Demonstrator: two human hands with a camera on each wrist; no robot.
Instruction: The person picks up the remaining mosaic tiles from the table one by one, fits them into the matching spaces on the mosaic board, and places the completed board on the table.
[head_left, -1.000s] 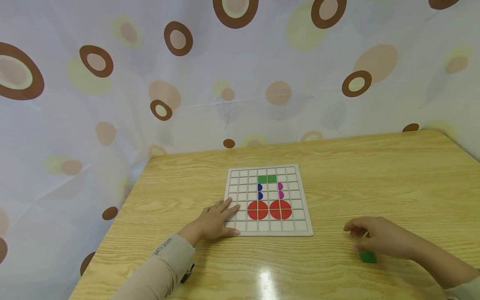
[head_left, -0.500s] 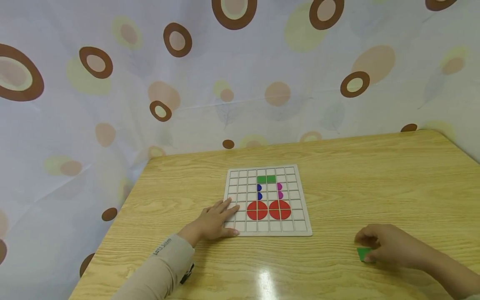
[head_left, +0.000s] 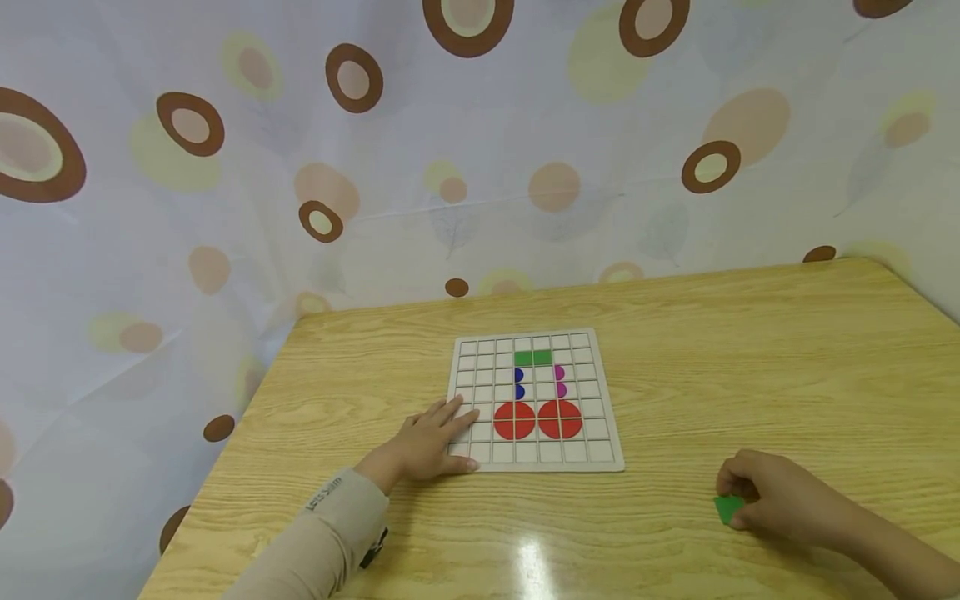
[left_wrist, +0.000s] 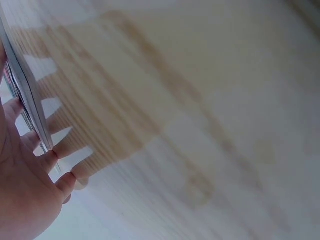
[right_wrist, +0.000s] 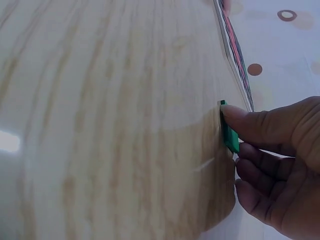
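A: What is seen nearest, at the front edge of the light wood-grain table (head_left: pixel 750 350)?

B: The right hand (head_left: pixel 780 498) is seen there, with its fingers curled around a small flat green square tile (head_left: pixel 727 508). The tile is pinched by the thumb from above and the other fingers from below, as the right wrist view shows (right_wrist: pixel 229 134). Whether the tile is lifted or resting on the wood cannot be told. It is placed well apart from the board, to the right of it and nearer the front edge.

A: And the other hand?

B: The left hand (head_left: pixel 429 442) is laid flat, fingers straight and slightly spread, on the near left corner of the white square grid board (head_left: pixel 592 454). Nothing is held by it; the board is only pressed. A beige sleeve (head_left: pixel 322 533) is worn on that arm.

A: What is set on the board?

B: Two red circles (head_left: pixel 538 419) are seated side by side in the near rows. Beyond them, two small blue half-discs (head_left: pixel 520 383) are stacked on the left and two magenta half-discs (head_left: pixel 561 381) on the right. Farther still, a green rectangle (head_left: pixel 534 357) is laid across two cells.

A: And behind the table?

B: A pale curtain with brown and yellow rings (head_left: pixel 465 125) is hung.
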